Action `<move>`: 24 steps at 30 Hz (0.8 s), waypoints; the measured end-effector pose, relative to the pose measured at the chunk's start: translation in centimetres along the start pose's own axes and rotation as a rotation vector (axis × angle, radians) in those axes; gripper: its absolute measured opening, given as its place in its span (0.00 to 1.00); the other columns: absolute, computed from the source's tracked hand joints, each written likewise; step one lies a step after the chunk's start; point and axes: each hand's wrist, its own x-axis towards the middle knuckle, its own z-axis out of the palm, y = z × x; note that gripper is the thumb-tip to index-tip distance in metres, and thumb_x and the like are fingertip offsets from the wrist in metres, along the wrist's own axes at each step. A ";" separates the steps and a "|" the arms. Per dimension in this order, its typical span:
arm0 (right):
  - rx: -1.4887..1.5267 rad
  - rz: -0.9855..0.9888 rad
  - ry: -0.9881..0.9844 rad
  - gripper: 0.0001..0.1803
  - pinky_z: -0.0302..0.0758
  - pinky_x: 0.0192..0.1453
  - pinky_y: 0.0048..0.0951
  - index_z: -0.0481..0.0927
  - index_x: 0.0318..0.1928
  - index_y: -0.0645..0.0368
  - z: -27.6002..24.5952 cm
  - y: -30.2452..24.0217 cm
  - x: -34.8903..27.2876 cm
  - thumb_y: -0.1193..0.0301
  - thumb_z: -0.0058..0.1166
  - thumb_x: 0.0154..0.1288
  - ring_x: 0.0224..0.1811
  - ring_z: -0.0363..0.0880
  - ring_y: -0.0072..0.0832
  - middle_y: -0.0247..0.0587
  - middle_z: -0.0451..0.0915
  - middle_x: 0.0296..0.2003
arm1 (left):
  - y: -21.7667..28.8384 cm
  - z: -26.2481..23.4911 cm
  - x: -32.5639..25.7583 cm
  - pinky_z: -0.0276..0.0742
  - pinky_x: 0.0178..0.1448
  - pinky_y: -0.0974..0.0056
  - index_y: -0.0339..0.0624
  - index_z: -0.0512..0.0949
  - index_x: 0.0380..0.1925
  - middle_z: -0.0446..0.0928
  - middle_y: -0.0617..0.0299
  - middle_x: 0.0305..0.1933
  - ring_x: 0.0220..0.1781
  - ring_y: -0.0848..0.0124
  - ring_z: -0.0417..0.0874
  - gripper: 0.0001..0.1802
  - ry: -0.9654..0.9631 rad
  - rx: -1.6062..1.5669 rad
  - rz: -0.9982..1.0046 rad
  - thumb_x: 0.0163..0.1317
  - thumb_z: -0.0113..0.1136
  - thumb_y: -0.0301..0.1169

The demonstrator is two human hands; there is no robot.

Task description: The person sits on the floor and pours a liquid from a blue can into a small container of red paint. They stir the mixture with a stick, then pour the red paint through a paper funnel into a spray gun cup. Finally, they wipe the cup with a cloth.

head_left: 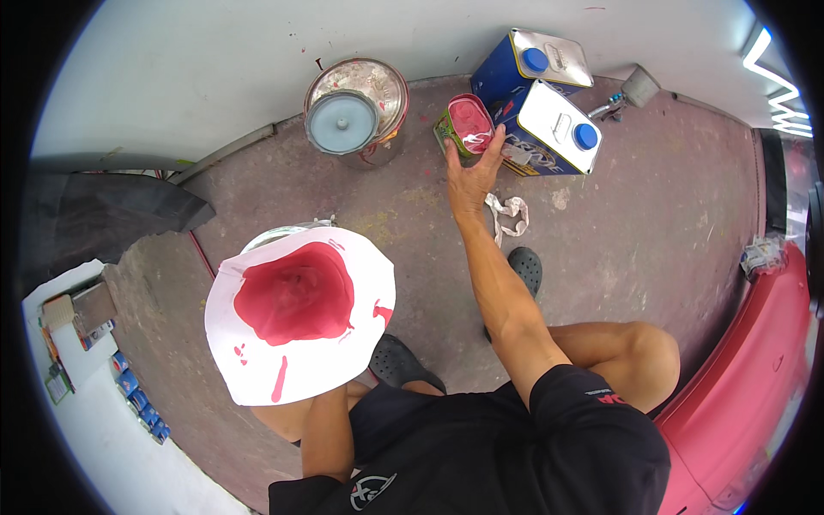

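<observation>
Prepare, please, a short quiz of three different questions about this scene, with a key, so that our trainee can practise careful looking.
1. Multiple choice: at which thing are the fingers of the right hand?
A) the spray gun
B) the small green tin with red contents
C) the round grey-blue lid

2. True or false: both blue metal cans have blue caps on them.

3. Short answer: which thing hides the left hand from the camera?

Key:
1. B.
2. True.
3. The white sheet, hollowed like a funnel and red in its middle.
</observation>
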 end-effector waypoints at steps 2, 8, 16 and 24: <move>-0.049 -0.032 0.020 0.59 0.67 0.79 0.58 0.52 0.86 0.59 0.3 -0.2 0.1 0.65 0.80 0.64 0.75 0.68 0.69 0.74 0.67 0.73 | -0.1 0.0 -0.1 0.77 0.50 0.57 0.40 0.82 0.46 0.81 0.59 0.42 0.45 0.64 0.81 0.09 0.001 -0.001 -0.003 0.78 0.64 0.34; -0.014 -0.009 0.023 0.58 0.70 0.77 0.56 0.53 0.85 0.59 0.1 -0.7 0.4 0.66 0.80 0.64 0.73 0.71 0.67 0.73 0.70 0.70 | -0.3 0.2 -0.2 0.78 0.51 0.56 0.40 0.82 0.48 0.82 0.57 0.44 0.47 0.63 0.82 0.09 0.002 0.006 -0.011 0.77 0.64 0.34; 0.059 -0.037 0.027 0.54 0.73 0.74 0.50 0.63 0.81 0.63 -0.6 -0.4 0.8 0.66 0.82 0.61 0.69 0.77 0.59 0.68 0.74 0.69 | -0.5 0.5 -0.6 0.80 0.53 0.55 0.39 0.83 0.50 0.83 0.56 0.46 0.49 0.61 0.84 0.10 0.010 0.011 -0.022 0.77 0.64 0.32; 0.126 -0.073 -0.047 0.52 0.74 0.74 0.46 0.66 0.79 0.66 -1.6 1.2 1.1 0.67 0.83 0.60 0.68 0.80 0.51 0.63 0.78 0.67 | -0.3 1.5 -0.4 0.81 0.55 0.54 0.39 0.83 0.52 0.85 0.54 0.49 0.52 0.59 0.85 0.11 0.017 0.015 -0.019 0.76 0.64 0.31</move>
